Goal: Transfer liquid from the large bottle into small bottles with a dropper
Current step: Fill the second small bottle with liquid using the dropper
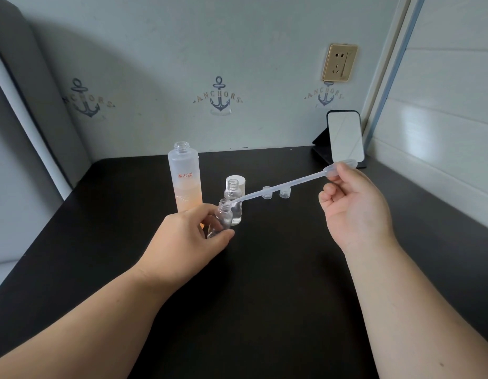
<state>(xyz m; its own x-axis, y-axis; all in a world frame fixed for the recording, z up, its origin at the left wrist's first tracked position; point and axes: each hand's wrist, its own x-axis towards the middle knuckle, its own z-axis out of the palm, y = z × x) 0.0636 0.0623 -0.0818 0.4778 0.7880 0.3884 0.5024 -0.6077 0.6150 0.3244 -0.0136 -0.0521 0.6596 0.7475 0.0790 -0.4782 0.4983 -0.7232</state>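
step: dispensing into small bottle [221, 218] | left hand [186, 236] grip wraps it, tilted, lifted off counter [264, 269] | right hand [352, 206] grip pinches dropper [281, 186] bulb, tip at bottle mouth | large bottle [185, 177] just behind left grip | next: squeeze bulb steadily

Black table [264, 269], peach-tinted frosted large bottle [184, 179], navy anchor-patterned wall [219, 94]

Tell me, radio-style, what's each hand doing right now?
Left hand gripping tilted small bottle. Right hand pinching dropper bulb, tip at bottle mouth. Large bottle open behind. Nothing in the way.
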